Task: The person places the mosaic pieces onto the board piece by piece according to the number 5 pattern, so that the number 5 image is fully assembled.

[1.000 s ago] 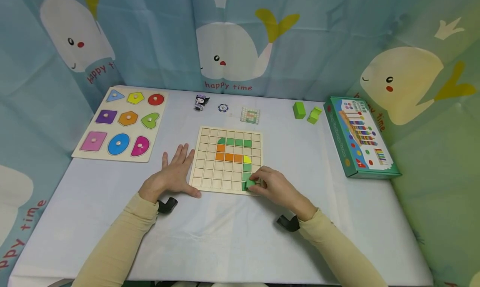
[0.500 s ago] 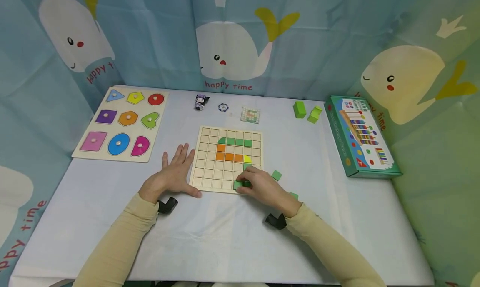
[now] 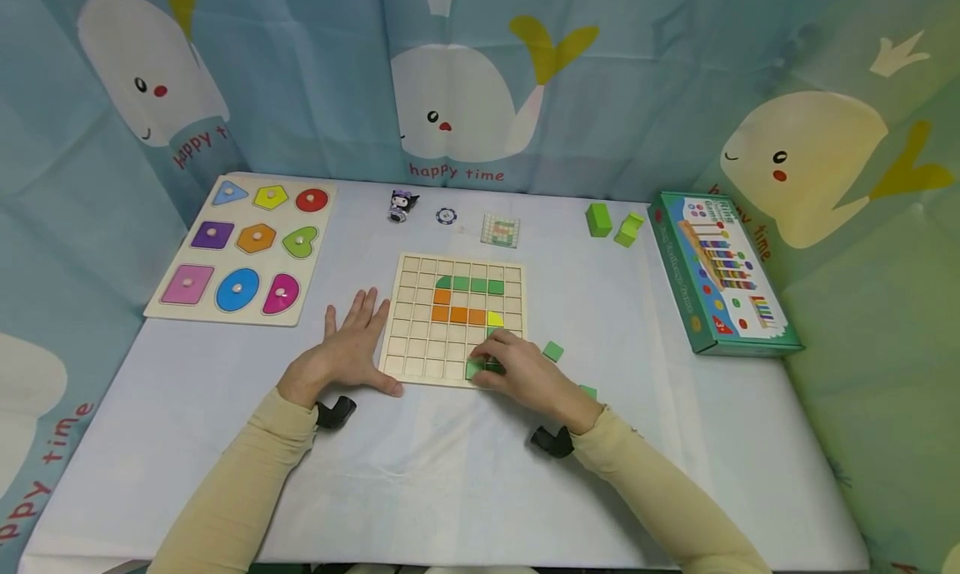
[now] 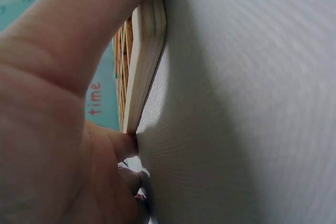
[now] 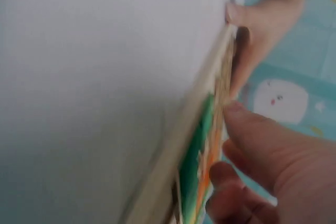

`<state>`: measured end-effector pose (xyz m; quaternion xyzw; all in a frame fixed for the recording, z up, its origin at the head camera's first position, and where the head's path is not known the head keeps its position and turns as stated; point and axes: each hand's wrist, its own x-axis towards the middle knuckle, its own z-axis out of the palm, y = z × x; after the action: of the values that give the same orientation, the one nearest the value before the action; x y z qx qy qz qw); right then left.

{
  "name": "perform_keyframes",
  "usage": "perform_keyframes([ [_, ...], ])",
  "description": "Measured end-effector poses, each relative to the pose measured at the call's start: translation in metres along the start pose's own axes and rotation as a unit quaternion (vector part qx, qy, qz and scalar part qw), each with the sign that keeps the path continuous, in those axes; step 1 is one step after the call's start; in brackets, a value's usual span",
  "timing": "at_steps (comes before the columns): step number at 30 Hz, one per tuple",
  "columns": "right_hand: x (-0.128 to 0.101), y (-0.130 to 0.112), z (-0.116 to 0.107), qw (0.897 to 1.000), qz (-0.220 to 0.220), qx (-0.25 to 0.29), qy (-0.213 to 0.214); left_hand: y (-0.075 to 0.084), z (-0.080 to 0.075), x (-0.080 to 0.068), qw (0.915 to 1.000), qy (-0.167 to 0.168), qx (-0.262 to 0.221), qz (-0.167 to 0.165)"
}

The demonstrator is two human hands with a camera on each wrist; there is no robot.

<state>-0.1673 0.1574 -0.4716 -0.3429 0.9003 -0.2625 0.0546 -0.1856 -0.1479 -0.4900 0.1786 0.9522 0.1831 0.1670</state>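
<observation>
A shape puzzle (image 3: 242,249) lies at the table's left. The left hand (image 3: 341,353) rests flat beside the grid board (image 3: 420,316), fingers straight and relaxed, thumb against the board's near left corner. The board lies mid-table with green, orange and yellow tiles set in it. The right hand (image 3: 525,374) pinches a green tile (image 3: 474,369) at the board's near edge. Two loose green tiles (image 3: 552,351) lie just right of it, and a game box (image 3: 716,276) lies farther right.
</observation>
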Motion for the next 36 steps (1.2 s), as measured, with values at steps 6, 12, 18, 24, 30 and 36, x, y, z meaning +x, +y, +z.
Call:
perform_keyframes([
  [6, -0.020, 0.020, -0.023, 0.998, -0.005, 0.044, 0.045, 0.002, -0.001, -0.001, 1.0000, -0.005, 0.002, -0.003],
  [12, -0.057, 0.047, -0.044, 0.993, 0.066, 0.060, 0.071, 0.002, -0.001, -0.001, 1.0000, -0.003, 0.000, -0.004],
  [18, -0.095, 0.065, -0.053, 0.986, 0.138, 0.056, 0.080, 0.002, -0.002, -0.001, 1.0000, -0.004, 0.004, -0.007],
  [24, -0.123, 0.070, -0.051, 0.977, 0.180, 0.069, 0.088, 0.002, -0.003, 0.000, 1.0000, -0.004, 0.003, -0.006],
  [30, -0.134, 0.069, -0.043, 0.972, 0.200, 0.087, 0.084, 0.001, -0.003, 0.000, 1.0000, -0.004, 0.001, -0.005],
  [36, -0.134, 0.067, -0.037, 0.975, 0.186, 0.081, 0.088, 0.001, -0.001, 0.000, 1.0000, -0.004, 0.002, -0.004],
])
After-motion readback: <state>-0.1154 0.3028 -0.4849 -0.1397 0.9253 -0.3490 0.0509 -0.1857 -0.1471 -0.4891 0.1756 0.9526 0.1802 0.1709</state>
